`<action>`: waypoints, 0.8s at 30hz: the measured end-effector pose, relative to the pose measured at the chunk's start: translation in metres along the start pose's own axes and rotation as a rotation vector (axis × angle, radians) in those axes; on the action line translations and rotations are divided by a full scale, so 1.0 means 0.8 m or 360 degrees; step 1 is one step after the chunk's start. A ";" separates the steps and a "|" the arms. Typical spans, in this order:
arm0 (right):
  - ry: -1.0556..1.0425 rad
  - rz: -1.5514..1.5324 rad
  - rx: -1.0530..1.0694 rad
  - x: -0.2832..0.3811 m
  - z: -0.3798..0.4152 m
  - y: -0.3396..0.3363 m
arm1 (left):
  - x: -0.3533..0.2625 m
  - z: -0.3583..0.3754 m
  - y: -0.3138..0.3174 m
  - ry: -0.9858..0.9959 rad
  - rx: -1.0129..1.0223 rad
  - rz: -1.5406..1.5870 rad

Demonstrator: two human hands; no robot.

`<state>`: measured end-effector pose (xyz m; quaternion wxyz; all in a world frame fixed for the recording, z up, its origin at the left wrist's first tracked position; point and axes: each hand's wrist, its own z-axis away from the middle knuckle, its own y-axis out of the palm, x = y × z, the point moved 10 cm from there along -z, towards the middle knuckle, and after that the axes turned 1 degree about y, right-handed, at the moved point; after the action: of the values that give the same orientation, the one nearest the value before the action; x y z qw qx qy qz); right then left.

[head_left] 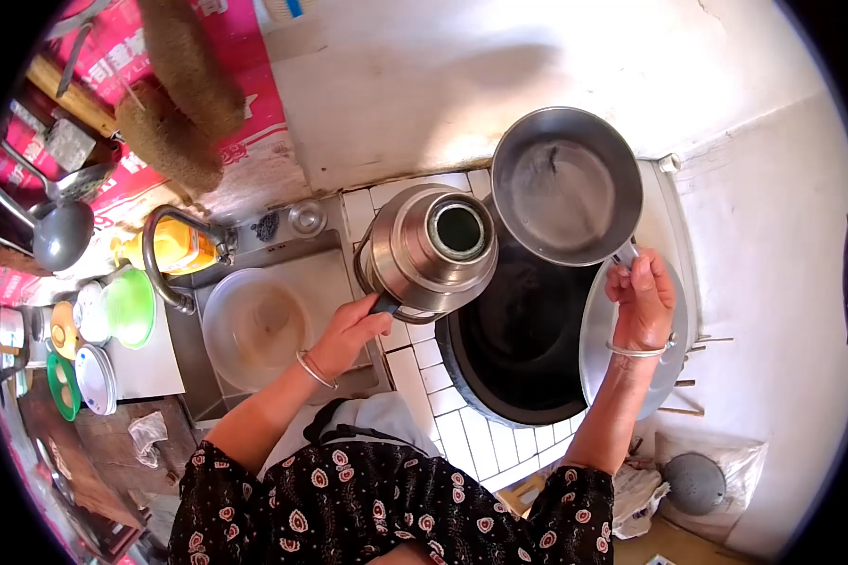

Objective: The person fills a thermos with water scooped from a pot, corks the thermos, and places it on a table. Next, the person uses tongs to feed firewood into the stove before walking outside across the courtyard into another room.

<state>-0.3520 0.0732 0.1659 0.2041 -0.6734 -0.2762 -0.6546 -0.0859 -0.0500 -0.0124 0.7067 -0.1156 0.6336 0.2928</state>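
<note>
My left hand [350, 331] is wrapped round the black handle of a steel thermos flask [396, 250]. The flask has no stopper in it, and its round mouth faces up toward me. In my right hand [643, 299] is the short handle of a round metal dipper [567, 188], its fingers closed on it. The dipper is held tilted so its inside shows, a little liquid or wet sheen at the bottom. Below and between the two hands sits a large dark wok [528, 330] set into a white-tiled stove [476, 438].
A metal lid [601, 353] stands at the wok's right, partly behind my right arm. At left, a sink [339, 273] holds a translucent basin [254, 325] under a curved faucet [151, 250]. A yellow bottle [179, 247], stacked bowls [96, 377] and hanging ladles [64, 234] lie farther left.
</note>
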 end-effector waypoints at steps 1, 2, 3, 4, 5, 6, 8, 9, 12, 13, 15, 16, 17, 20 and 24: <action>-0.0011 0.0031 0.0002 0.007 0.002 0.004 | 0.003 0.000 -0.001 0.0004 -0.0003 0.0013; -0.0037 0.0068 0.0036 0.013 0.004 0.009 | 0.007 -0.001 -0.001 0.0007 -0.0005 0.0025; -0.0062 0.0105 0.0068 0.019 0.005 0.014 | 0.009 -0.001 -0.002 0.0009 -0.0006 0.0038; -0.0086 0.0143 0.0099 0.025 0.007 0.018 | 0.009 0.000 -0.001 0.0004 0.0013 0.0027; -0.0106 0.0182 0.0107 0.030 0.008 0.022 | 0.009 0.000 -0.001 0.0000 0.0032 0.0016; -0.0125 0.0222 0.0114 0.034 0.009 0.026 | 0.009 0.000 0.000 -0.0006 0.0052 0.0005; -0.0170 0.0315 0.0131 0.044 0.012 0.034 | 0.005 0.000 0.000 0.0011 0.0053 -0.0013; -0.0197 0.0368 0.0141 0.048 0.013 0.038 | 0.002 0.000 0.000 0.0020 0.0053 -0.0024; -0.0269 0.0501 0.0186 0.060 0.018 0.051 | -0.003 0.000 0.001 0.0028 0.0058 -0.0032; -0.0293 0.0542 0.0203 0.063 0.020 0.055 | -0.003 0.000 0.001 0.0035 0.0056 -0.0028; -0.0322 0.0595 0.0242 0.066 0.020 0.057 | -0.001 0.000 0.001 0.0043 0.0054 -0.0023; -0.0337 0.0622 0.0261 0.068 0.020 0.058 | -0.001 0.000 0.001 0.0045 0.0057 -0.0019; -0.0343 0.0639 0.0269 0.069 0.020 0.060 | -0.001 0.000 0.001 0.0047 0.0059 -0.0015; -0.0366 0.0695 0.0289 0.074 0.020 0.065 | 0.003 -0.001 0.000 0.0046 0.0066 -0.0027; -0.0421 0.0747 0.0301 0.079 0.019 0.068 | 0.002 0.000 0.001 0.0028 0.0073 -0.0022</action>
<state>-0.3065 0.0481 0.2329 0.3741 -0.7765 -0.1968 -0.4673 -0.0865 -0.0493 -0.0135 0.7057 -0.1063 0.6455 0.2723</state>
